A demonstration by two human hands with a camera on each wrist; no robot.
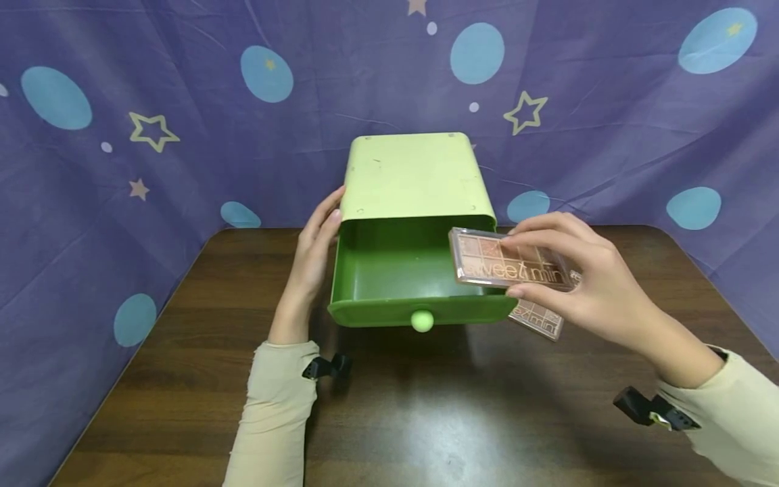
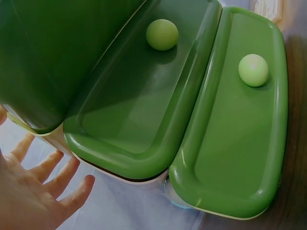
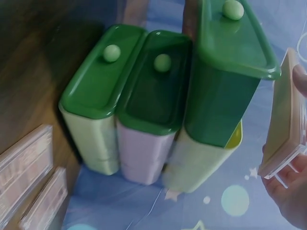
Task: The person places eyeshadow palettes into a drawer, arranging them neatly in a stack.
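Right grip [image 1: 584,284] pinching palette [image 1: 508,260] above open drawer [image 1: 395,270], at its right edge. Left grip [image 1: 313,250] flat, fingers straight, bracing box [image 1: 414,176]. Risks: palette catching drawer rim, tipping onto bench [image 1: 426,419]; box sliding if brace slips.

Two bare hands: left hand [image 1: 313,250], right hand [image 1: 584,277]. Long pale cream sleeves [image 1: 276,406], cuffs at wrists, slightly frayed at left cuff. Black camera mount clips [image 1: 654,408] strapped at both wrists.
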